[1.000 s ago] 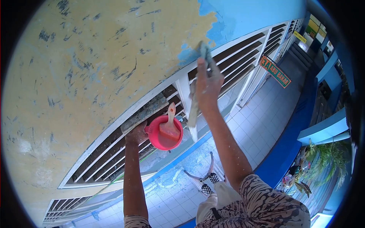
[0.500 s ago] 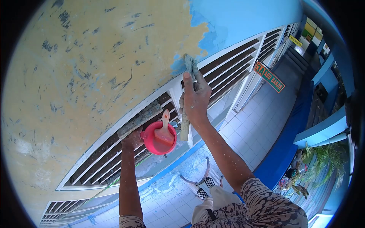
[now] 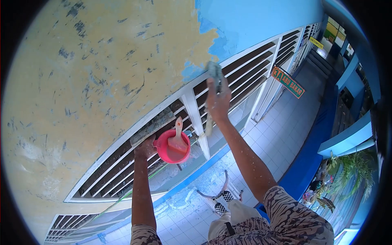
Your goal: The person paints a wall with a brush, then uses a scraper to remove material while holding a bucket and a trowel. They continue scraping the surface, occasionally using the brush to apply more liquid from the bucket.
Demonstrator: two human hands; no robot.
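My left hand (image 3: pixel 144 149) is closed at the handle side of a pink bucket (image 3: pixel 159 152). A paint brush (image 3: pixel 178 132) with a pale handle leans inside the bucket. A flat, dirty grey board (image 3: pixel 153 127) lies along the top of that hand. My right hand (image 3: pixel 219 103) grips a scraper (image 3: pixel 214 72), its grey blade near the lower edge of the wall, just above the window frame; motion smears it. Its handle (image 3: pixel 209 125) sticks out below the hand. Beside them, the wall (image 3: pixel 102 73) is yellowish with dark scrape marks and blue patches.
Louvred windows (image 3: pixel 247 62) in white frames run beneath the wall. A hanging class sign (image 3: pixel 288 82) is at the right. Below are the tiled floor (image 3: pixel 281 122), a blue ledge (image 3: pixel 300 151), a plant (image 3: pixel 351 173), and a stand (image 3: pixel 225 185) by my checkered shoes.
My right hand with the scraper has moved right, off the white window post. The bucket and my left hand have shifted slightly in view.
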